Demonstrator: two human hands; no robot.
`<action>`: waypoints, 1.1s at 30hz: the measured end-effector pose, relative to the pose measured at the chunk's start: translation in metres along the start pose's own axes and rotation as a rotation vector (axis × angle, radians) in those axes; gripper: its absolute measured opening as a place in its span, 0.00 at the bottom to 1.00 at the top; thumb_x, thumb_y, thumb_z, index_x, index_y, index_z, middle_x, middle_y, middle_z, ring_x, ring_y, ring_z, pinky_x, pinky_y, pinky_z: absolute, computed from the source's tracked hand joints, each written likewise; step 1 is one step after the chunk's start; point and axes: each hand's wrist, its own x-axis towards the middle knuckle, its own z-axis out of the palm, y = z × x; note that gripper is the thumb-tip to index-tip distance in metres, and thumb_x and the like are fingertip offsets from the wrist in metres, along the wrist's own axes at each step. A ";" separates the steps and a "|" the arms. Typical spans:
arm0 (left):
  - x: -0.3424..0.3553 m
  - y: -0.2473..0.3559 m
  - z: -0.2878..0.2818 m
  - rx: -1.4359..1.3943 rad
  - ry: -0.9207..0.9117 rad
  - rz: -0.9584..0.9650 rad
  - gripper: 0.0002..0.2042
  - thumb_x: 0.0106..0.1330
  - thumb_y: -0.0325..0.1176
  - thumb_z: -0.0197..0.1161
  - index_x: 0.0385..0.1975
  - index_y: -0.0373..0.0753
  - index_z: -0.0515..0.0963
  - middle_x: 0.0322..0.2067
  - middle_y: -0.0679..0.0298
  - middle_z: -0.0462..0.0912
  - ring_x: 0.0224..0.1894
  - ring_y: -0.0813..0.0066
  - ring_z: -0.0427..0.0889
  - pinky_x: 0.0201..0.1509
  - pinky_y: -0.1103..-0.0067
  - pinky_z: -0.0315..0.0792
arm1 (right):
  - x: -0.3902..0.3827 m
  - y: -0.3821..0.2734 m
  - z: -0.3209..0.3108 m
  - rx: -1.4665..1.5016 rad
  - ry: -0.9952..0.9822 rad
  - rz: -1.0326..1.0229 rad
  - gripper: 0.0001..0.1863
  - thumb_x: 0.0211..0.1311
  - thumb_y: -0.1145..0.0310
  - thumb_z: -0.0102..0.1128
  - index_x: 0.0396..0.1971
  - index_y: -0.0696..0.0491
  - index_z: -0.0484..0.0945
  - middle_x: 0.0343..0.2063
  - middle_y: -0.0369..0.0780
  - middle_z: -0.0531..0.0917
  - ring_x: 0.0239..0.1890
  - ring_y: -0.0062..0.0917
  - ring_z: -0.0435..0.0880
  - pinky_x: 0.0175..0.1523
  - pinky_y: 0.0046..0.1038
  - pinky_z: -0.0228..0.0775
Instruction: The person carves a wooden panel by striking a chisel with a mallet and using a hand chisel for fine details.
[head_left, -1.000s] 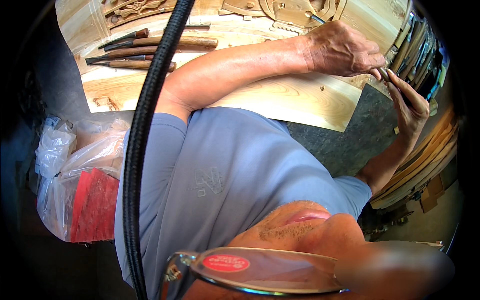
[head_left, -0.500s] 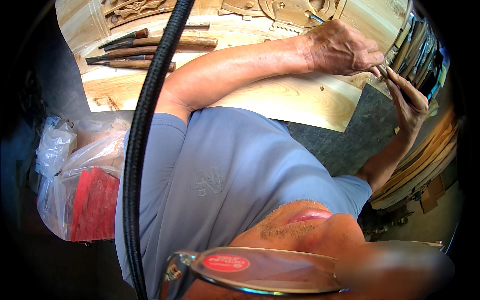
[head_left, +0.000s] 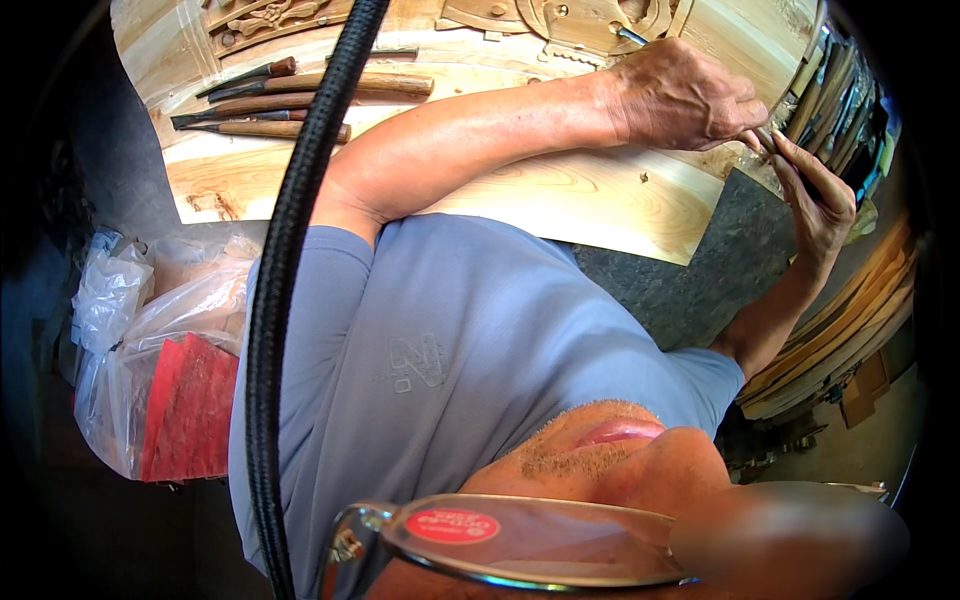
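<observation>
My left hand (head_left: 690,98) reaches across to the right over the bench, back upward, fingers curled. Its fingertips meet those of my right hand (head_left: 822,195) at a thin, dark, rod-like piece (head_left: 766,138) beyond the bench's right corner. Between thumb and fingers, the right hand pinches this piece from the near side. Most of the piece is covered by fingers, so its kind does not show. A slim curved brown strip (head_left: 797,80) runs from the far right edge toward the hands; whether it joins the piece I cannot tell. A small bluish metal tip (head_left: 630,36) shows beyond my left hand.
Several wood-handled carving chisels (head_left: 290,105) lie at the left of the pale wooden bench (head_left: 560,195). Carved wooden panels (head_left: 590,20) are at the back. Many tools (head_left: 830,95) and stacked thin boards (head_left: 850,320) stand right. A black cord (head_left: 290,230) crosses the view; plastic bags (head_left: 110,310) sit left.
My right hand and the thin piece have shifted very slightly up and left. My left hand keeps its place and its curled grip.
</observation>
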 end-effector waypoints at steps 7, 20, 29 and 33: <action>-0.001 0.000 -0.001 -0.039 -0.011 -0.011 0.16 0.72 0.52 0.57 0.32 0.46 0.76 0.23 0.68 0.76 0.26 0.74 0.86 0.23 0.77 0.79 | 0.000 0.001 0.003 0.022 0.011 -0.017 0.16 0.62 0.81 0.71 0.50 0.62 0.86 0.45 0.44 0.90 0.47 0.22 0.88 0.53 0.22 0.80; 0.000 0.001 -0.003 -0.040 -0.058 -0.025 0.15 0.71 0.50 0.60 0.30 0.46 0.77 0.23 0.67 0.76 0.26 0.72 0.86 0.24 0.74 0.79 | 0.001 0.006 0.006 0.039 0.024 0.011 0.14 0.62 0.82 0.71 0.48 0.63 0.87 0.43 0.41 0.90 0.43 0.17 0.86 0.46 0.16 0.78; 0.000 0.002 -0.002 -0.090 -0.052 -0.042 0.14 0.69 0.50 0.61 0.30 0.46 0.77 0.23 0.66 0.78 0.26 0.70 0.87 0.23 0.73 0.79 | 0.004 0.007 0.014 0.057 0.076 -0.042 0.13 0.61 0.82 0.71 0.47 0.64 0.87 0.41 0.43 0.91 0.42 0.18 0.86 0.47 0.17 0.78; -0.002 -0.001 -0.004 -0.077 -0.028 -0.026 0.15 0.70 0.50 0.61 0.30 0.46 0.78 0.23 0.67 0.78 0.26 0.71 0.86 0.23 0.74 0.78 | 0.005 0.004 0.021 -0.013 0.096 0.050 0.13 0.61 0.80 0.72 0.46 0.63 0.87 0.41 0.43 0.91 0.42 0.19 0.87 0.47 0.18 0.79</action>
